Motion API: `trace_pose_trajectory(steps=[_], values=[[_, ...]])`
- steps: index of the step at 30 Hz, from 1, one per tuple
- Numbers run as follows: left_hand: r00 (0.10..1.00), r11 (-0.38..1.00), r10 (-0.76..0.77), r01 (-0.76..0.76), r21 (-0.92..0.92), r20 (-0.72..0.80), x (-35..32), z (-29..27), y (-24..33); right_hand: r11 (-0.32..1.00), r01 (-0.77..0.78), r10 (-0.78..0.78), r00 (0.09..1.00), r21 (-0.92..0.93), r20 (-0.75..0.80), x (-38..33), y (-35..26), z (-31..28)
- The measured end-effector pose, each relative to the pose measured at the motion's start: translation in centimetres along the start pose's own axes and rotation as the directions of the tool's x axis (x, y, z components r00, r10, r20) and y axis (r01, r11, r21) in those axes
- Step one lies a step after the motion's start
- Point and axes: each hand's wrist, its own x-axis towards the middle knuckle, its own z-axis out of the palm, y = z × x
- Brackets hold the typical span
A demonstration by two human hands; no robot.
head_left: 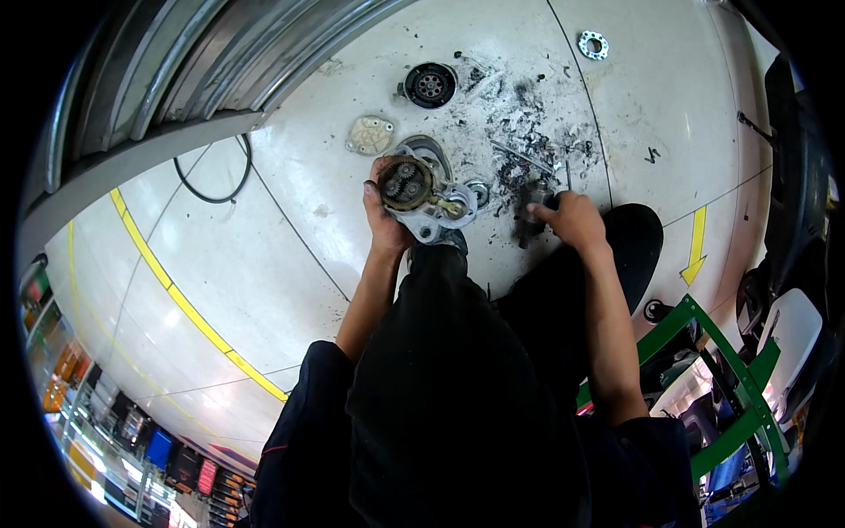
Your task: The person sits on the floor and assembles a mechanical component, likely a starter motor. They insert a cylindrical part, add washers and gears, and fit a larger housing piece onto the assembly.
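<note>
Two gripping hands: left hand (385,222) around gear-filled housing (421,195), right hand (572,218) on dark part (533,211).

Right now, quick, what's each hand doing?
Left hand: closed around the metal gear housing, holding it up off the floor.
Right hand: closed on a small dark greasy part on the floor.

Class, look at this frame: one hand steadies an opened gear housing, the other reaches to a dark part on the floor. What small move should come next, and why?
Probably the right hand should close on the dark part and lift it, since its fingers already touch it while the left hand holds the gear housing with its gears exposed.
</note>
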Motion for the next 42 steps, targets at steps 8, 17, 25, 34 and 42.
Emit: trace_pose_trajectory(steps=[8, 17, 25, 34, 42], values=[[0.978, 0.968, -0.198, 0.184, -0.17, -0.072, 1.1, 0.8, 1.0, 0.641, 0.719, -0.534, 0.67, 0.269, -0.516, -6.0, -7.4, -4.7], [0.989, 0.996, 0.006, -0.02, 0.09, 0.148, 1.3, -1.1, -0.7, 0.832, 0.545, -0.555, 0.82, -0.102, -0.139, -11.0, -12.4, -4.6], [0.994, 1.0, -0.011, 0.011, 0.001, 0.106, 1.1, -0.8, -0.4, 0.791, 0.603, -0.579, 0.793, 0.107, -0.187, -9.7, -11.5, -3.6], [0.936, 0.831, -0.348, 0.332, -0.447, 0.05, -1.9, 2.4, 1.1, 0.566, 0.394, -0.481, 0.871, 0.724, -0.098, -6.0, -9.7, 2.5], [0.944, 0.91, -0.329, 0.328, -0.254, 0.041, -1.3, 4.2, 2.0, 0.683, 0.503, -0.405, 0.864, 0.529, -0.299, -7.3, -11.1, 0.0]])
